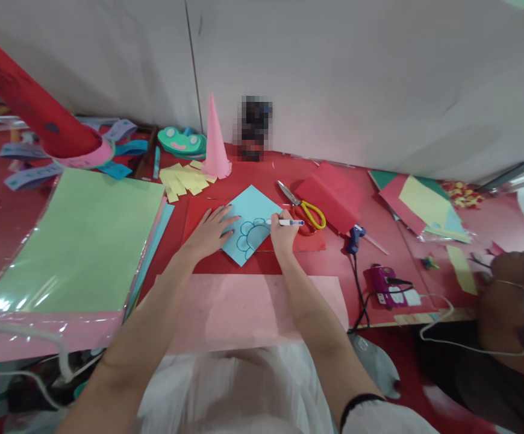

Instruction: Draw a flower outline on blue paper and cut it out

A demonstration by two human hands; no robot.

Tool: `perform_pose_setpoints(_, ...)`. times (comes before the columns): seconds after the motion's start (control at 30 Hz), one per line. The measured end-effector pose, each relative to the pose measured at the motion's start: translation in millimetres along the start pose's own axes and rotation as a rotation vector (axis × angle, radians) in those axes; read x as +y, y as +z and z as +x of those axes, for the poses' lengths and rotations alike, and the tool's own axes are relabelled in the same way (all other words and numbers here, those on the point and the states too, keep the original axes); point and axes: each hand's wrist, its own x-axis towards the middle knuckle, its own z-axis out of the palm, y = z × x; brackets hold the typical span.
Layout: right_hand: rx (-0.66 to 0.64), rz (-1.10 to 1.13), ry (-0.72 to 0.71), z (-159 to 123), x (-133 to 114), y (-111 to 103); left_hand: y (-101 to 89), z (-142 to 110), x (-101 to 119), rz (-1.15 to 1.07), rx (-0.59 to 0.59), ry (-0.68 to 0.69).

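Over red tabletop [409, 262], pen [290, 222] runs sideways, tip left.

Table [379, 220]: red, before me.
At my left: plastic-wrapped green paper [85, 247].
Near edge: pink sheet [239, 313].
Centre: red paper [195, 216].
Far side: upright pink cone [215, 144], yellow strips [180, 182].
At my right: glue gun [355, 240], purple box [382, 283].

The light-blue paper [252, 202] lies flat, turned cornerwise, bearing 1 dark flower outline [247, 236]; the white, blue-ended pen [291, 222] crosses that paper's right edge.
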Motion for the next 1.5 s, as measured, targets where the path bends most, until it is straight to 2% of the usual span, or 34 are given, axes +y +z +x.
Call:
perform_pose_setpoints(0.33, 0.02, -0.015, -0.043, 0.4, 3.4, -0.3, 1.5, 0.5, -1.2, -0.008, 0.016, 0.004)
perform_pose_setpoints(0.53, 0.037, 0.037, -0.002, 0.6, 2.0, -2.1, 1.9, 1.0, -2.0, -0.007, 0.011, 0.008)
perform_pose_setpoints(0.73, -0.12, 0.115, -0.01, 7.4, -0.6, -8.0, 2.7, 1.1, -3.2, -0.015, 0.024, 0.011)
perform_pose_setpoints(0.9, -0.109, 0.088, 0.027, 10.4, 6.0, -8.2, 1.2, 0.3, -2.0, -0.028, 0.021, 0.006)
perform_pose_setpoints(1.17, -0.16, 0.074, 0.001, 8.4, 3.9, -8.2, -1.6, -0.7, 0.6, -0.009, 0.0, -0.004)
perform_pose_setpoints(1.5, -0.106, 0.034, 0.009, 7.0, 9.3, -5.1, -0.6, -0.4, -0.5, -0.013, 0.005, 0.001)
